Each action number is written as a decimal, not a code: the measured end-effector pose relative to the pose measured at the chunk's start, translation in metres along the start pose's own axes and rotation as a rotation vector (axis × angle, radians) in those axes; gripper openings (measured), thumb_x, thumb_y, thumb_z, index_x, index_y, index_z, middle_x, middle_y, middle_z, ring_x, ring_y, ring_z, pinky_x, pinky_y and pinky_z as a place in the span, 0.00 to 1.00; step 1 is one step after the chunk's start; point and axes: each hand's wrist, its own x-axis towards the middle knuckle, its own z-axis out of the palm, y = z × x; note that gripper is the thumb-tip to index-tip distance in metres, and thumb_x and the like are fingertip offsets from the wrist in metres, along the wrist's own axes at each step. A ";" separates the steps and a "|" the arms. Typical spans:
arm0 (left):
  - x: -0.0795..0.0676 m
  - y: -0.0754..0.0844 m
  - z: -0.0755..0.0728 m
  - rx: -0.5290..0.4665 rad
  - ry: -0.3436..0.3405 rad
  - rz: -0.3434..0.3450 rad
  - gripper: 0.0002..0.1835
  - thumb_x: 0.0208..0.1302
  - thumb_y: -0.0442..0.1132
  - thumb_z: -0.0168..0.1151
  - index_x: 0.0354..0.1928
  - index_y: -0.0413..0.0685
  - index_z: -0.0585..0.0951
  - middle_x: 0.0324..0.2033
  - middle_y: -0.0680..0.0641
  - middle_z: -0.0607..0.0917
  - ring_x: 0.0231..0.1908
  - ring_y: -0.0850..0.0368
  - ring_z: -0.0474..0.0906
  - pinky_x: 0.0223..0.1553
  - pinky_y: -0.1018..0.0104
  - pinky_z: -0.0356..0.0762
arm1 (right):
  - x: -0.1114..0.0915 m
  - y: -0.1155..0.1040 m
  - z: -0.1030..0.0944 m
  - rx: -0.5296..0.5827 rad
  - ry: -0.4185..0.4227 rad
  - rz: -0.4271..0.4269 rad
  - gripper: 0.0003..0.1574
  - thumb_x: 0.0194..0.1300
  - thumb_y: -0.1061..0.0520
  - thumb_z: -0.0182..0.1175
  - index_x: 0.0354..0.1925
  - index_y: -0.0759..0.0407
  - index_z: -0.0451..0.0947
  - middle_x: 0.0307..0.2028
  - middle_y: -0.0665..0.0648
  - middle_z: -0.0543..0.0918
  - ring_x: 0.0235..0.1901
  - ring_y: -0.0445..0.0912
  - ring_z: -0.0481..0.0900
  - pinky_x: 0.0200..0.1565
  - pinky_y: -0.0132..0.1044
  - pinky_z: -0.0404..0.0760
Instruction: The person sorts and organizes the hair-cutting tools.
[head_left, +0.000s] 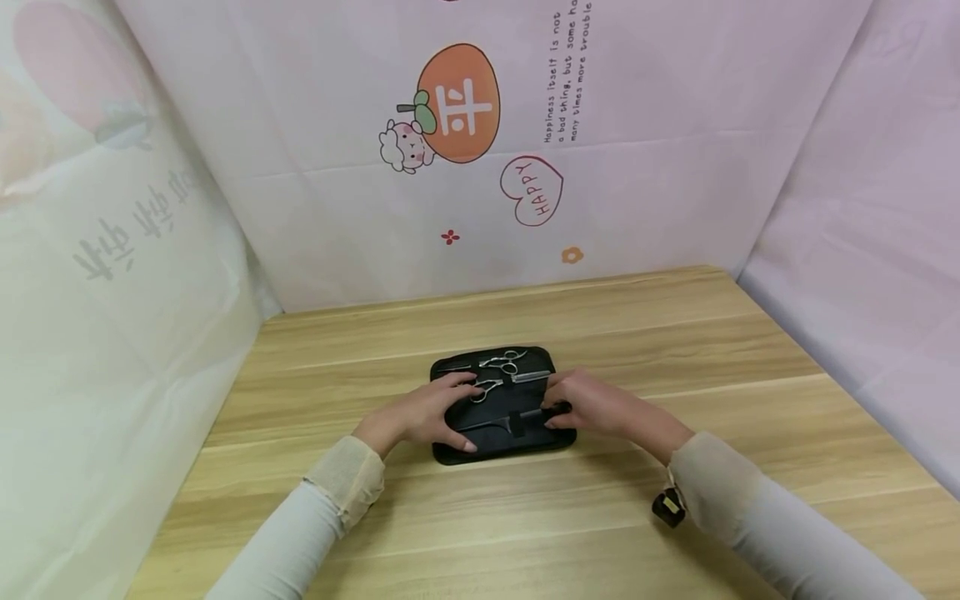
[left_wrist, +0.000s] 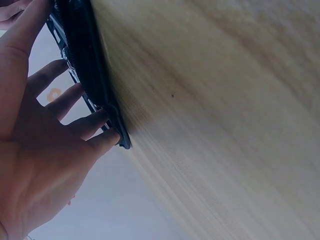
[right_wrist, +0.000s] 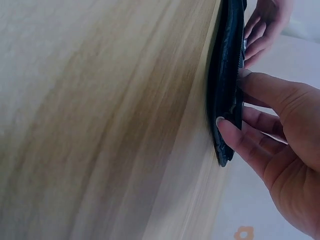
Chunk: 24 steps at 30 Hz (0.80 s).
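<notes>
A black zip case [head_left: 495, 446] lies spread out on the wooden table, holding silver scissors [head_left: 510, 361], a second scissors handle [head_left: 487, 388], a flat silver blade [head_left: 531, 377] and a thin-tailed black comb [head_left: 534, 415] under a strap. My left hand [head_left: 431, 412] rests on the case's left side, fingers spread, thumb at the lower edge; its fingertips touch the case in the left wrist view. At the right side, my right hand [head_left: 596, 404] pinches the comb's right end between thumb and finger. In the right wrist view, its fingers touch the case edge; the comb is hidden there.
The wood-grain table [head_left: 487, 533] stretches around the case on every side. A printed white cloth [head_left: 337, 208] hangs behind the far edge, with more white cloth at left and right. A small black device [head_left: 668, 507] sits at my right wrist.
</notes>
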 end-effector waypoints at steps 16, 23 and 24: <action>0.000 0.003 -0.001 -0.005 -0.013 -0.012 0.49 0.56 0.61 0.76 0.77 0.55 0.66 0.80 0.45 0.54 0.78 0.44 0.52 0.74 0.46 0.57 | 0.007 0.000 0.005 0.014 -0.023 -0.018 0.09 0.62 0.57 0.74 0.39 0.61 0.89 0.36 0.52 0.83 0.36 0.42 0.82 0.41 0.37 0.83; 0.000 0.003 -0.004 0.005 -0.021 -0.025 0.49 0.56 0.60 0.76 0.77 0.56 0.66 0.80 0.46 0.54 0.78 0.45 0.51 0.74 0.47 0.56 | 0.012 -0.002 0.003 0.029 -0.063 0.007 0.08 0.63 0.56 0.73 0.39 0.59 0.88 0.38 0.51 0.83 0.36 0.41 0.82 0.41 0.36 0.83; -0.001 0.003 -0.004 0.004 -0.024 -0.025 0.49 0.56 0.60 0.76 0.77 0.56 0.66 0.80 0.46 0.54 0.78 0.45 0.51 0.74 0.47 0.56 | 0.012 -0.002 0.003 0.029 -0.066 0.008 0.08 0.63 0.56 0.73 0.40 0.59 0.88 0.38 0.51 0.84 0.37 0.41 0.82 0.41 0.36 0.83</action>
